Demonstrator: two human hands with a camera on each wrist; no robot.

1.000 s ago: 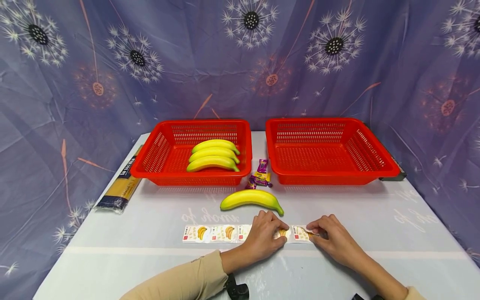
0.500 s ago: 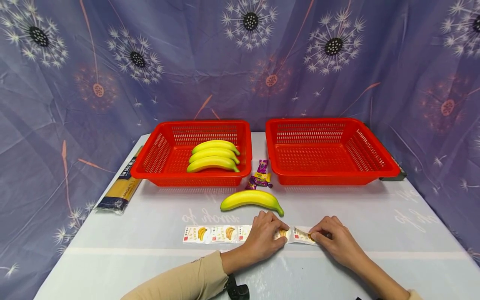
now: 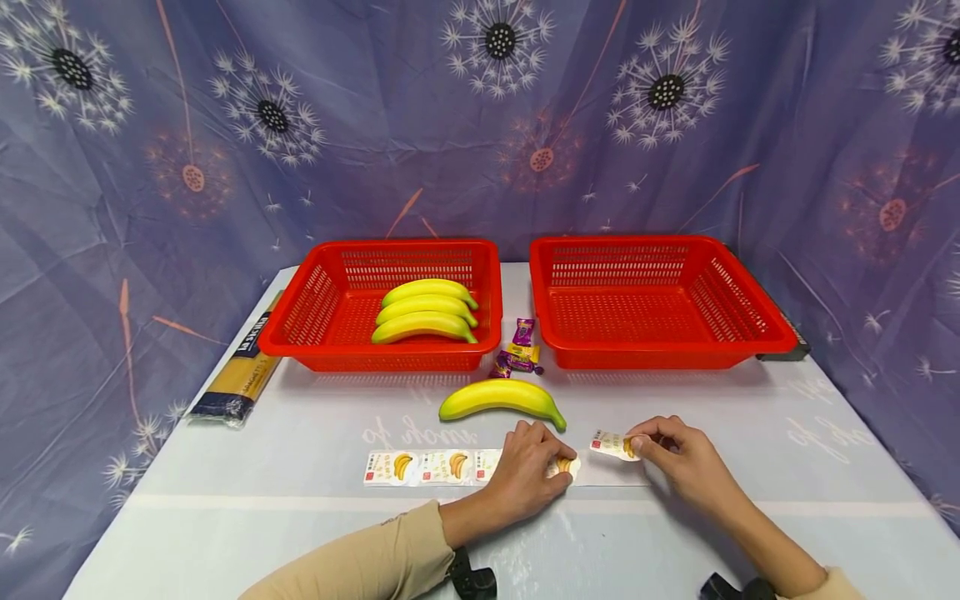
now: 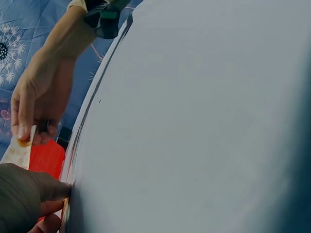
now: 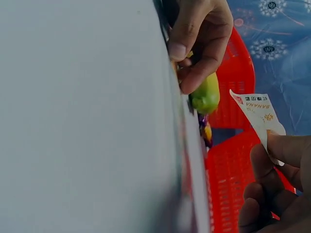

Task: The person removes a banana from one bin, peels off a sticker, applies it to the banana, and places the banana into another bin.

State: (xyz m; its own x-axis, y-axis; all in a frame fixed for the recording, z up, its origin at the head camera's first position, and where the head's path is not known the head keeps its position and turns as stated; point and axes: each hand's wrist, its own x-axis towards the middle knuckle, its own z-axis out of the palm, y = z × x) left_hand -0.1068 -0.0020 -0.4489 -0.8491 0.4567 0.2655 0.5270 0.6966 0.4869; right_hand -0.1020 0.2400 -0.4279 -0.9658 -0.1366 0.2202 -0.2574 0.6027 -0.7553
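Observation:
A strip of banana stickers (image 3: 447,467) lies flat on the table in the head view. My left hand (image 3: 525,471) rests on it, thumb and fingertips apart and pressing down on either side of one sticker. My right hand (image 3: 678,454) pinches a peeled banana sticker (image 3: 613,445) by its right end, raised above the bare backing (image 3: 611,475) of the strip. In the right wrist view, the sticker (image 5: 260,116) bends slightly between thumb and finger. Behind the left hand lies a single banana (image 3: 501,399), touched by neither hand.
At the back left, a red basket (image 3: 318,354) holds three bananas (image 3: 427,312). A second red basket (image 3: 667,358) stands at the right. Wrapped candies (image 3: 519,354) lie between them. A spaghetti packet (image 3: 238,375) lies along the left edge; a dark box (image 3: 795,346) sits partly behind the right basket.
The right hand has peeled the end sticker off the strip and lifted it up, baring the backing beneath. My left hand has stayed in place on the strip.

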